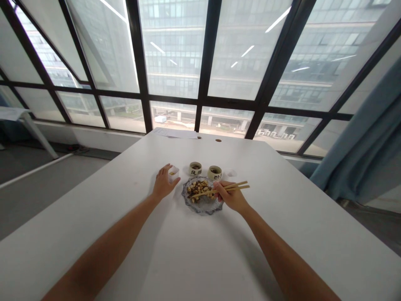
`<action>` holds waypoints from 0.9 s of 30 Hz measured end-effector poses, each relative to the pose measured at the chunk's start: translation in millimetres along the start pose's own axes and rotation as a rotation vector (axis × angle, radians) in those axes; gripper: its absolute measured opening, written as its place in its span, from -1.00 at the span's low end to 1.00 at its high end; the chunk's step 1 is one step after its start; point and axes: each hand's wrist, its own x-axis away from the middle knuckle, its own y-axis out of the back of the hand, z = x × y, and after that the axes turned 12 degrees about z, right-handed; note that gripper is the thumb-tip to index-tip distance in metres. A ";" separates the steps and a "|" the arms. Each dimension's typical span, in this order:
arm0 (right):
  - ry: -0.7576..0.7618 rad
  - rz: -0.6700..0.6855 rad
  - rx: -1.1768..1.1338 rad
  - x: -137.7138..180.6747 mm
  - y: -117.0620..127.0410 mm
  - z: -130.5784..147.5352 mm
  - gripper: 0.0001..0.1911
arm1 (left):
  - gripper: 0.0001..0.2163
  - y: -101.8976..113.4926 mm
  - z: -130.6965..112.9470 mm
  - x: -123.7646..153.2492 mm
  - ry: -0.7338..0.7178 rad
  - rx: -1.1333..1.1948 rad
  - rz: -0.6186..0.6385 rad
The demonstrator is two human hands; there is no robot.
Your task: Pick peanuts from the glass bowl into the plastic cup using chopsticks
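Note:
A pair of wooden chopsticks (pixel 238 186) is gripped in my right hand (pixel 230 196), their tips down among the mixed nuts or beans (pixel 199 188). These pale and dark pieces lie in a clear glass dish (pixel 205 209) with a scalloped rim. To the left of the dish, my left hand (pixel 163 182) has its thumb and fingers around a small white cup (pixel 174 174) with a few yellowish pieces inside. Just behind the dish stand two small ceramic cups, a left one (pixel 195 169) and a right one (pixel 214 172), each with black characters and dark contents.
A small translucent white object (pixel 232 172) lies right of the ceramic cups. Paper sheets (pixel 177 133) rest at the far edge of the white table (pixel 194 255), near two round holes. Large windows stand beyond, with a blue curtain (pixel 360 138) at the right.

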 end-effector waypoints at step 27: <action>0.072 0.078 0.073 4.3 -0.2 1.9 -0.56 | -0.42 -5.0 1.3 2.1 0.046 0.098 0.017</action>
